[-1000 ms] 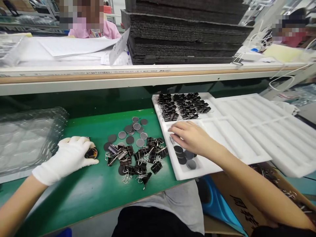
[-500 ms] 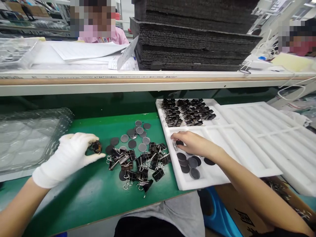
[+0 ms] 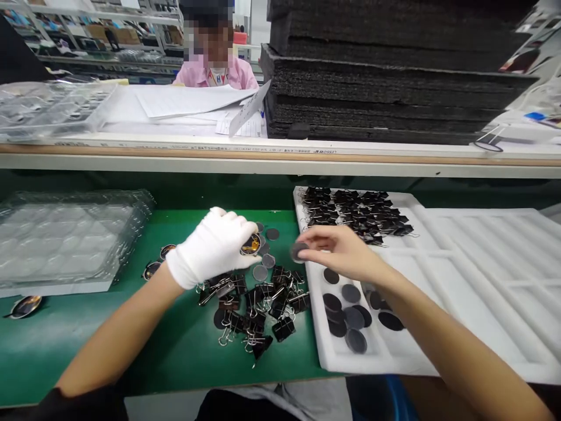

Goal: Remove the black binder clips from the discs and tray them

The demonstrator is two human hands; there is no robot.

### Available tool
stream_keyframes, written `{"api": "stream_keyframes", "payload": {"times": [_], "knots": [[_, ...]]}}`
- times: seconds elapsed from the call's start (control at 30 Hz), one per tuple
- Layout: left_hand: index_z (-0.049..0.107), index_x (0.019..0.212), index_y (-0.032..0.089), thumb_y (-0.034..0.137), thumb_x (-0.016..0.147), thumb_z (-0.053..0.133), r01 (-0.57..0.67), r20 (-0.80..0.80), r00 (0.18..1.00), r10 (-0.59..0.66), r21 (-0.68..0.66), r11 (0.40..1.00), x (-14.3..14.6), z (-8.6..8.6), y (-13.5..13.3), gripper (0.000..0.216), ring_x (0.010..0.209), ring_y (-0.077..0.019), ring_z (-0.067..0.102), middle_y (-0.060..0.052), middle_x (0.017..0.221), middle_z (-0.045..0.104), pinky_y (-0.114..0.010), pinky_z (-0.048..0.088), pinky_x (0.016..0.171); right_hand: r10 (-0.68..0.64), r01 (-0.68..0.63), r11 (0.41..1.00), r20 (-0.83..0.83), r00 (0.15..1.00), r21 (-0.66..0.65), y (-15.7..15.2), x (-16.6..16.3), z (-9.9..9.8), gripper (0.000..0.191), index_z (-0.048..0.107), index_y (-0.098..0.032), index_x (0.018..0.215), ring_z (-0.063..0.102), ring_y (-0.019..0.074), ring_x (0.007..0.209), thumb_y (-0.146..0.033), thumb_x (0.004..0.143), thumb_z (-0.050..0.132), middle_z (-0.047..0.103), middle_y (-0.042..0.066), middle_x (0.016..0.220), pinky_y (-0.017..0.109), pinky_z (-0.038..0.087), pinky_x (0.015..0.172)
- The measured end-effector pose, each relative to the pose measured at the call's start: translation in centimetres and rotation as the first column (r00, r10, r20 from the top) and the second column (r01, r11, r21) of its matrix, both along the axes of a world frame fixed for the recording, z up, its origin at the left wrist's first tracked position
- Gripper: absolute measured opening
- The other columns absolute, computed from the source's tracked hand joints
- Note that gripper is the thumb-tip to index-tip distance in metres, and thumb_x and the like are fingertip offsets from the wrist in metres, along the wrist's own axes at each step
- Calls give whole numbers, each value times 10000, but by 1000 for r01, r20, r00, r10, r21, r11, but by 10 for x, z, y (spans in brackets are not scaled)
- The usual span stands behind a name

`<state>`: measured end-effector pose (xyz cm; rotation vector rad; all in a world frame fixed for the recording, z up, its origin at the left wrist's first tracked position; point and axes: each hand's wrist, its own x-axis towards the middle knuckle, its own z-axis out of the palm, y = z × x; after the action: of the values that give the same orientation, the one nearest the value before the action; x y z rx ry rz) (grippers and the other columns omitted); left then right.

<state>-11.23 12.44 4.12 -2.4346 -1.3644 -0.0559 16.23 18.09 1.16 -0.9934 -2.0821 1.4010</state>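
Dark disc pinched in your right hand, grip closed, at the white tray's left edge. Left hand, grip part-curled, has the round part left of tray; small gap between. Clip pile crowds tray's left edge; tabletop extends further left. Strip behind tray reads "LESSO".

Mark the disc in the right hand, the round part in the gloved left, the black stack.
Disc (image 3: 298, 251): head view, its visible face.
Round part (image 3: 251, 244): head view, its black-and-gold face.
Black stack (image 3: 381, 96): head view, middle of its front side.
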Motion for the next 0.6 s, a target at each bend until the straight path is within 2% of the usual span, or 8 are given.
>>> {"api": "stream_keyframes", "payload": {"times": [0.1,0.17,0.27,0.33,0.4,0.5,0.57,0.6], "knots": [[677,929,173,605,902,591,13,34,999,-13,7,1000,4,-10,5,441,762,-273,683,-81,773,694,-389,374,704,10,-24,993,-127,992,-113,1,-46,0,314,672,-205,966,676,165,742,-383,757,823,707,12,809,310,550,712],[669,884,168,604,909,570,14,56,998,-14,14,1000,3,-17,9,448,753,-272,684,-79,738,683,-393,377,712,-4,0,999,-92,996,-43,4,-68,-5,370,623,-215,981,646,152,697,-402,743,837,673,-17,766,296,519,659],[671,879,166,592,889,598,1,50,999,-2,20,1000,1,-26,13,432,752,-282,684,-77,725,674,-402,390,727,-16,14,997,17,1000,69,14,-84,-15,410,610,-222,1037,635,148,713,-433,757,824,679,-12,829,291,478,648],[676,887,168,602,880,615,-22,32,999,22,2,1000,0,-29,17,438,762,-294,686,-82,739,676,-410,402,739,59,-58,997,13,998,-46,22,-90,-19,387,633,-205,1016,638,146,718,-405,749,828,686,1,848,283,470,643],[685,953,166,635,881,618,-42,24,999,43,-57,997,-3,-27,21,479,815,-309,695,-98,810,700,-413,418,759,128,-142,957,-71,989,-251,31,-94,-24,328,657,-179,929,625,135,680,-367,731,841,681,3,779,265,457,615],[648,1192,177,695,885,594,-162,96,978,184,-199,966,-18,-12,23,605,902,-289,704,-100,982,735,-377,442,777,25,-96,883,-159,987,-459,42,-100,-32,316,693,-157,865,605,124,645,-367,706,867,696,22,724,239,424,566],[650,1187,211,710,890,569,-288,80,937,341,-379,879,-34,3,21,586,833,-243,696,-57,945,738,-328,436,713,-118,3,849,-183,976,-528,47,-104,-38,353,713,-158,888,624,124,678,-402,695,880,728,42,783,224,414,550],[675,1112,229,712,884,572,-330,23,920,391,-493,805,-41,9,18,544,769,-222,680,-31,879,731,-308,419,664,-178,34,828,-205,962,-560,49,-105,-42,375,716,-164,895,634,122,703,-424,686,887,737,45,816,216,418,553]]}}
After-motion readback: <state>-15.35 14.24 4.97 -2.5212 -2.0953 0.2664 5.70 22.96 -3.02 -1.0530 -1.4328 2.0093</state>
